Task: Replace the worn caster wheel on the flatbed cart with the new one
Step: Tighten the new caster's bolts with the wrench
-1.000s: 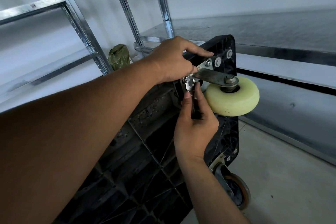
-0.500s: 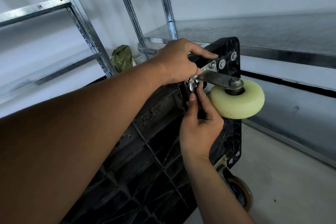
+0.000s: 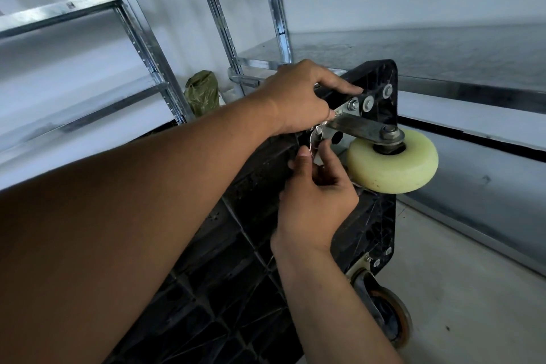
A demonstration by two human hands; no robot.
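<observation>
The black flatbed cart stands tipped on its side, ribbed underside toward me. A cream caster wheel in a metal bracket sits at the cart's upper corner, with bolts and washers beside it. My left hand reaches over the cart's top edge and holds the bracket's mounting plate. My right hand, below it, pinches a small metal fastener at the plate's near corner between thumb and fingers. An older brown-rimmed caster sits at the cart's lower corner.
Galvanized metal shelving rises behind and to the left, with a wide shelf directly behind the cart. A green bag lies against the wall. Pale concrete floor spreads to the right.
My right hand's fingers have shifted slightly around the fastener at the plate's corner. My left hand keeps its hold. The view has drifted a little.
</observation>
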